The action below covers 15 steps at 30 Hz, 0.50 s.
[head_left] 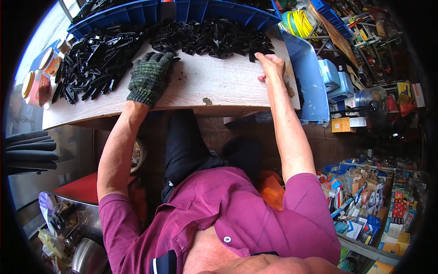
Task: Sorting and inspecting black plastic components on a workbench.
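My left hand (151,78), in a dark green-and-black knit glove, rests over the pale wood-grain table (214,80) with its fingers curled. A dark edge shows beside its fingertips, but what they hold is hidden. My bare right hand (273,68) is at the table's right side, thumb and forefinger pinched at a small black part (252,57). That part lies at the border of a heap of short black parts (214,39) along the back. Left of my gloved hand spreads a pile of long, thin black parts (93,61).
Blue plastic bins (118,16) line the table's back edge. Jars with lids (39,86) stand at the left end. A light-blue tub (310,75) adjoins the right end. Crowded shelves (365,205) fill the lower right; a metal pot (89,256) sits lower left.
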Available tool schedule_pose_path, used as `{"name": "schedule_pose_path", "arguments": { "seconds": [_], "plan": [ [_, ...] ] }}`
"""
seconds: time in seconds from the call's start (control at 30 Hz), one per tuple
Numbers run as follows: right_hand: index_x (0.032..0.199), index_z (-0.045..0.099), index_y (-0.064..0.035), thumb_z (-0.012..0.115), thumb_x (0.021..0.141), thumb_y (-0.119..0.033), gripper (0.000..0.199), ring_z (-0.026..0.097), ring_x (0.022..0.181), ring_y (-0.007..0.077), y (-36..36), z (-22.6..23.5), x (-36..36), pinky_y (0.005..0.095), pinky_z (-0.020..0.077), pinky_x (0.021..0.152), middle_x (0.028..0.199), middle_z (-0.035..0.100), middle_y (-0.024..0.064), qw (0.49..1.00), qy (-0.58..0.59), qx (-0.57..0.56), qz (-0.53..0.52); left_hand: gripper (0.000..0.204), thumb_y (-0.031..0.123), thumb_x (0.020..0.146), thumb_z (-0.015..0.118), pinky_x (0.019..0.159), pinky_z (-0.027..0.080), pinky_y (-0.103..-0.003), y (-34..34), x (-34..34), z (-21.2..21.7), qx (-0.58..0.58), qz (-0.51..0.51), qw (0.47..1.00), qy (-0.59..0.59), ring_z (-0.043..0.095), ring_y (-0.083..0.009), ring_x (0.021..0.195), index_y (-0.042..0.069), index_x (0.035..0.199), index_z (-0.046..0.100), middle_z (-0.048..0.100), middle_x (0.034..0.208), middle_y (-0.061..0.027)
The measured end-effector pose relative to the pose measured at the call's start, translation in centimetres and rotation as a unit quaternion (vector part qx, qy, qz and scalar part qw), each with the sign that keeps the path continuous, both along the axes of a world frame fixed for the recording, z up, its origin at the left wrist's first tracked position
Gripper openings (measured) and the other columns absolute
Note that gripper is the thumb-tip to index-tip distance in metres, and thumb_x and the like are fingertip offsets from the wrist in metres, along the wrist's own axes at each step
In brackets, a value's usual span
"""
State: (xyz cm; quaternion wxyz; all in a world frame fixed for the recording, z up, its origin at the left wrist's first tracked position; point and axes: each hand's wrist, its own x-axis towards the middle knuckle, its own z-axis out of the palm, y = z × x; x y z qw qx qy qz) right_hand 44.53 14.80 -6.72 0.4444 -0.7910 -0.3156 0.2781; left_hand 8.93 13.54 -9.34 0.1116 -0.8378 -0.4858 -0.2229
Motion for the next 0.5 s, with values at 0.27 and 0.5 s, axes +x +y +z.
{"name": "schedule_pose_path", "arguments": {
  "seconds": [0.27,0.5],
  "plan": [
    [0.102,0.069,-0.0032,0.081,0.079,-0.024,0.033,0.047,0.043,0.0123,0.3,-0.6,0.6,0.0314,0.0479,0.037,0.071,0.06,0.006,0.999,-0.028,-0.018,0.006,0.031,0.025,0.093,0.062,0.087,0.05,-0.047,-0.6,0.6,0.4,-0.049,-0.002,0.998,-0.046,0.062,-0.0347,0.099,0.013,0.122,0.064,0.068,0.105,-0.014],
    [0.101,0.07,-0.0025,0.08,0.079,-0.022,0.031,0.046,0.042,0.0123,0.2,0.1,-0.1,0.0312,0.0478,0.038,0.069,0.06,0.0059,0.998,-0.046,-0.023,0.028,0.023,0.03,0.094,0.062,0.079,0.049,-0.049,-0.8,0.7,1.0,-0.017,-0.014,0.999,-0.03,0.062,-0.0361,0.09,0.012,0.106,0.07,0.067,0.097,-0.0142]
  ]
}}
